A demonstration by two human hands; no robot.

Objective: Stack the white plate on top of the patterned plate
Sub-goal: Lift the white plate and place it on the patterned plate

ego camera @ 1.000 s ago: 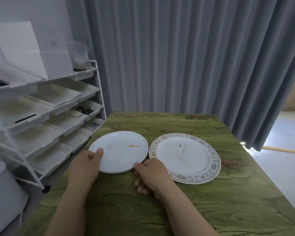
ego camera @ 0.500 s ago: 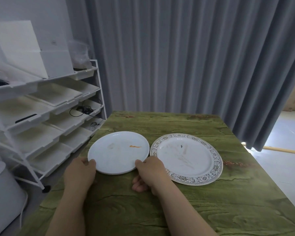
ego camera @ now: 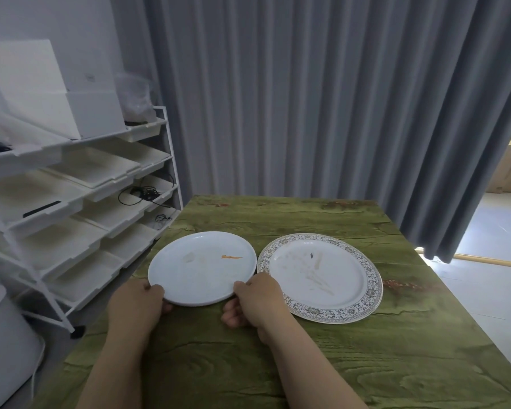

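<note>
A plain white plate (ego camera: 202,267) with an orange smear sits at the left of the green table. Both hands hold its near rim: my left hand (ego camera: 136,305) grips the left side, my right hand (ego camera: 257,299) the right side, thumbs on top and fingers underneath. Its near edge looks slightly raised off the table. The patterned plate (ego camera: 322,276), larger, with an ornate border and faint stains, lies flat just to the right, almost touching the white one.
The green wood-grain table (ego camera: 307,364) ends at a grey curtain (ego camera: 307,98) behind. A white rack of trays (ego camera: 71,202) stands close to the table's left edge. A white rounded bin (ego camera: 0,349) stands on the floor at the lower left.
My left hand slid from on top of the white plate's rim to gripping its left edge. My right hand closed on the right edge. The plate's near side lifted slightly.
</note>
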